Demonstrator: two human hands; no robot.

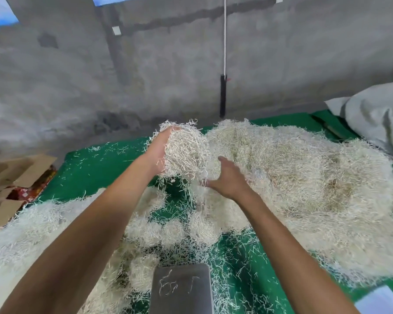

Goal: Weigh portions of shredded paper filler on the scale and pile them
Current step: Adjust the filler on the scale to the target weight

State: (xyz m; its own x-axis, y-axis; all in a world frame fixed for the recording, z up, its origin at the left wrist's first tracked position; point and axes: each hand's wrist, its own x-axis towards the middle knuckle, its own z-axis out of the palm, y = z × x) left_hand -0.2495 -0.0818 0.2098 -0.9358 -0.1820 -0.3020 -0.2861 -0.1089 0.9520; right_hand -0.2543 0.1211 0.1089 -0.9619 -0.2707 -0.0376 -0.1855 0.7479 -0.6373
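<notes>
You're mid-gather: left hand (159,152) cups a lifted clump of shredded paper (186,150) above the big heap (293,177), right hand (229,177) fingers spread loose beside it; next, I'd judge, carry it back onto the near-bare scale platform (182,288).

Scale (182,288) cut by bottom edge, left hand (157,150) fingers buried

The shredded paper filler (293,177) is pale cream, with tan-brown patches; the table cover (93,168) beneath it is bright green, flecked with white strands; the scale (182,288) is dull grey; the wall (145,64) is mottled grey; the cardboard (14,168) is brown.
</notes>
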